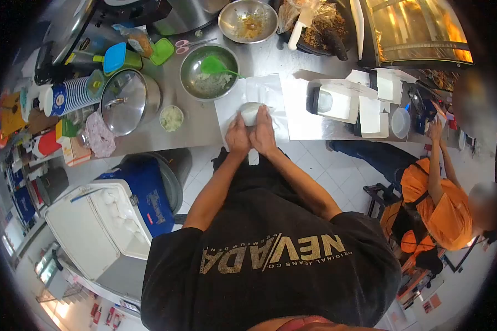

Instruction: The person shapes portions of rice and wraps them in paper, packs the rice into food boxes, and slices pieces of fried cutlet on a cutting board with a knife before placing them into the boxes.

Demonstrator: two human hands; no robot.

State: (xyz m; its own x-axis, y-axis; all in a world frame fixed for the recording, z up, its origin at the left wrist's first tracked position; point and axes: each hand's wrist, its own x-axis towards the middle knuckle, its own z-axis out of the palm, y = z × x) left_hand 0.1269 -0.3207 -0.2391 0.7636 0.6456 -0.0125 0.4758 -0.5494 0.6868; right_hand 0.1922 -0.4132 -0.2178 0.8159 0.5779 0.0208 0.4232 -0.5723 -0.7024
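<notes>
Black short-sleeved T-shirt, loose cut, fabric looks slightly faded point(270, 292). Wide left sleeve point(171, 259) and wide right sleeve point(364, 234), both plain black. Big block-letter chest print "NEVADA" point(299, 252), upside down in view, speckled gold going greyish at one end. Smaller lettering alongside: "ORIGINAL JEANS CO" point(322, 261), "PREMIUM DENI…", rest lost in folds. Reddish patch at bottom edge near neckline point(309, 322), unclear. Forearms, left hand point(238, 135), right hand point(263, 134) bare.

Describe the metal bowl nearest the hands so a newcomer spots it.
On the steel counter, find the white sheet beneath the left hand and right hand. The metal bowl sits by its far left corner. A bright green utensil lies in it; the other metal bowl, farther back, shows brownish residue.
</notes>
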